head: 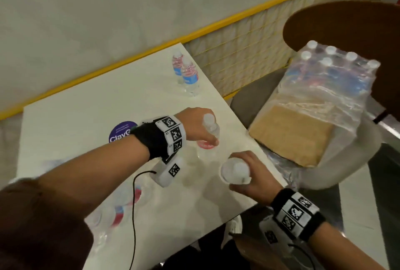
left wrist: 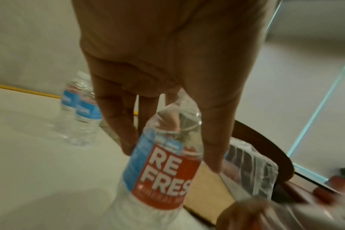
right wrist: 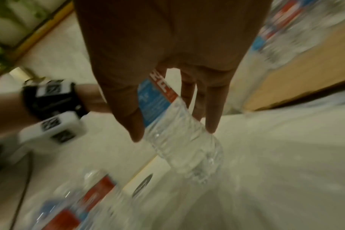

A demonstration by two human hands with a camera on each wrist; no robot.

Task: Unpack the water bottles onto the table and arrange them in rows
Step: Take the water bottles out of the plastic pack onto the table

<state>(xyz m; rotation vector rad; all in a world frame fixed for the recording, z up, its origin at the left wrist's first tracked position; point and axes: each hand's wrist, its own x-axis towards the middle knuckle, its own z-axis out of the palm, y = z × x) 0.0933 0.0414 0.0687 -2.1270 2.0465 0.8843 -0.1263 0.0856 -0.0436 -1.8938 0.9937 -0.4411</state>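
My left hand (head: 203, 131) grips a clear water bottle (head: 209, 119) by its shoulder, upright over the white table (head: 108, 101) near the right edge. In the left wrist view the fingers (left wrist: 126, 140) wrap round this bottle (left wrist: 163, 179), above its red and blue label. My right hand (head: 240, 174) holds a second bottle (head: 237, 171) from above at the table's near right edge; the right wrist view shows this bottle (right wrist: 191, 152) tilted in the hand (right wrist: 173, 132). Two bottles (head: 189, 77) stand together at the far right corner. Several blurred bottles (head: 125, 200) stand at the near left.
A shrink-wrapped pack of bottles (head: 324, 79) sits on a chair (head: 350, 161) right of the table, with a bare cardboard tray (head: 290, 133) in front of it. A purple round sticker (head: 121, 132) lies on the table. A wall with a yellow edge (head: 129, 55) runs behind.
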